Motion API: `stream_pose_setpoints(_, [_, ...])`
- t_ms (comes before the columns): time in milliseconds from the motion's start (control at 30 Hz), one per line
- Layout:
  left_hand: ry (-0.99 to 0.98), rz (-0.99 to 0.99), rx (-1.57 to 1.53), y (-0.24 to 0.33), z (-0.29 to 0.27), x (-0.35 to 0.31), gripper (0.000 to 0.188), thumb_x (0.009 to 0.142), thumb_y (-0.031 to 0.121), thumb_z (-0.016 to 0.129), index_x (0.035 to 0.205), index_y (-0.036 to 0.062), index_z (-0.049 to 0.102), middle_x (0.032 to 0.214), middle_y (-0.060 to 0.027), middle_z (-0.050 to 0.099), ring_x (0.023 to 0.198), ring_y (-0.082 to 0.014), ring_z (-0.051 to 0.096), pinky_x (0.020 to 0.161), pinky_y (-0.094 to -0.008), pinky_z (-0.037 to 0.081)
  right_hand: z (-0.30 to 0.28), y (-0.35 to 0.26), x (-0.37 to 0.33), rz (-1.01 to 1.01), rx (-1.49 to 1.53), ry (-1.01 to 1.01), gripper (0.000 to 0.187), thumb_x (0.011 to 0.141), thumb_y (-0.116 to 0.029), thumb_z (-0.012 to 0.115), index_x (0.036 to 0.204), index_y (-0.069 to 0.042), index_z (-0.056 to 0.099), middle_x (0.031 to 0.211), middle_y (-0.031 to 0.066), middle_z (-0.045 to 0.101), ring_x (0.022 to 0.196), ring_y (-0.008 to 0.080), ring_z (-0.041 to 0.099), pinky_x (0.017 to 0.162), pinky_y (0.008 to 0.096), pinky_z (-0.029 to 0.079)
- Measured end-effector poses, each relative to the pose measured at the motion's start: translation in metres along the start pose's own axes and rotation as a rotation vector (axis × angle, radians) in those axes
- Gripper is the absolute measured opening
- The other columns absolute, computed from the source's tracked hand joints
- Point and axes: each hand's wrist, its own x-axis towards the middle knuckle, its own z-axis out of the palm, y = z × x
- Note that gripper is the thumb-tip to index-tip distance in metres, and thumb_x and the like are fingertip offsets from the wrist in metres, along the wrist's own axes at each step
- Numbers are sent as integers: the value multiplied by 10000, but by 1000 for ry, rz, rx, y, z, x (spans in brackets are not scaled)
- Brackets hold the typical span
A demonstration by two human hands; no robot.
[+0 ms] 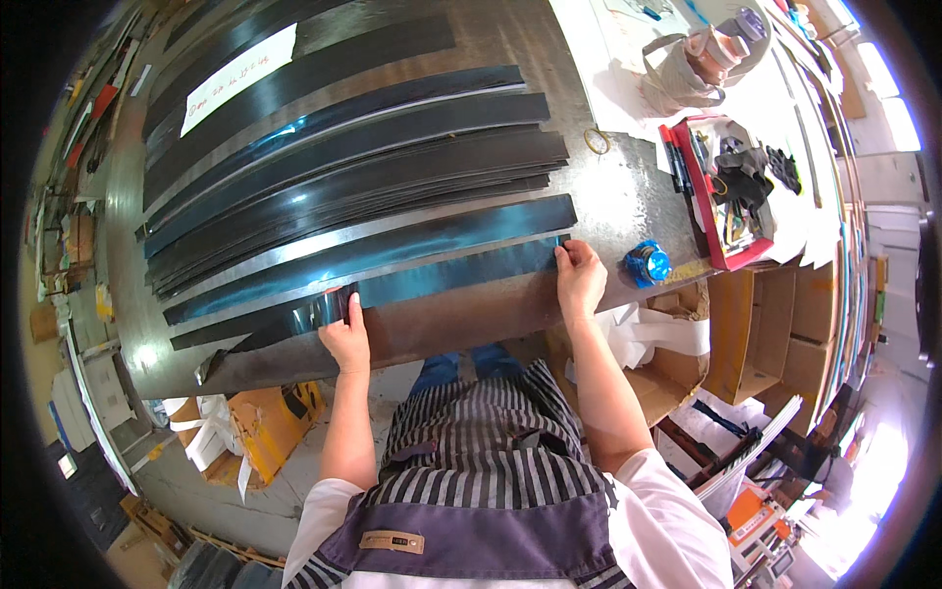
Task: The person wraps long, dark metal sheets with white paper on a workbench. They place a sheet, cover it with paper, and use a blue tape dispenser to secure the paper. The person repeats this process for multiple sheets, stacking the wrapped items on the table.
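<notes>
Along the near edge of the table lies a long shiny blue strip (461, 272). At its right end my right hand (581, 280) is closed, thumb and fingers pinching the tip. My left hand (345, 334) grips a dark glossy film (285, 324) at about the strip's middle. That film bends up at the fist, and its tail runs left to a curled end near the table edge. Left of the fist, the strip looks dark rather than blue. Just beyond it rests another blue-sheened strip (392, 247), with a stack of dark strips (373, 191) farther back.
A handwritten white paper (240, 79) lies on the strips at far left. To the right are a blue tape roll (648, 264), a red box of small tools (726, 253), pens (675, 162) and a bag (687, 74). Cardboard boxes (270, 432) stand below the table edge.
</notes>
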Motion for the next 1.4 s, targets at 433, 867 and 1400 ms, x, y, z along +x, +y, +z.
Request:
stream_pose_setpoints(433, [96, 49, -20, 26, 18, -12, 284, 881, 211, 739, 1016, -26, 659, 959, -176, 694, 861, -376, 660, 795, -421, 512, -10, 30, 14, 113, 342, 2, 122, 855, -38, 723, 931, 45, 677, 741, 60, 672, 661, 96, 591, 660, 256, 501])
stream_pose_setpoints(867, [142, 100, 4, 31, 19, -10, 272, 852, 190, 764, 1007, -4, 651, 927, -158, 683, 844, -366, 652, 792, -423, 510, -13, 25, 14, 114, 341, -9, 98, 869, -31, 713, 925, 39, 671, 728, 35, 658, 617, 75, 567, 572, 246, 485])
stream_pose_setpoints(1400, [131, 63, -20, 24, 22, -14, 280, 804, 145, 777, 1011, 21, 636, 975, -140, 660, 863, -348, 636, 787, -415, 511, -12, 28, 15, 109, 379, 11, 79, 861, -24, 722, 912, 20, 681, 706, 25, 645, 564, 65, 548, 490, 238, 470])
